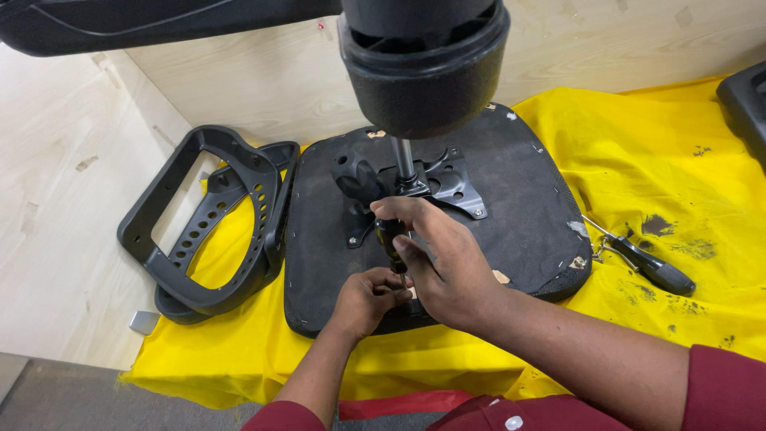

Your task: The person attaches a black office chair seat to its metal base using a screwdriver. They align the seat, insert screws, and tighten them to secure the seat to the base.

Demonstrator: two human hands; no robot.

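An upturned black chair seat (527,199) lies on a yellow cloth (638,144), its metal mounting plate (455,185) and gas-lift column (404,156) pointing up toward me. My right hand (447,263) is wrapped around the black handle of a screwdriver (391,235) held upright over the seat's front part. My left hand (369,299) is closed just below it, its fingertips pinched at the tool's lower end against the seat; what they pinch is hidden.
Two black plastic armrest frames (215,223) lie stacked left of the seat. A second black-handled tool (650,267) rests on the cloth at the right. The chair's round base hub (423,64) looms overhead. Another black part (746,100) sits at the far right edge.
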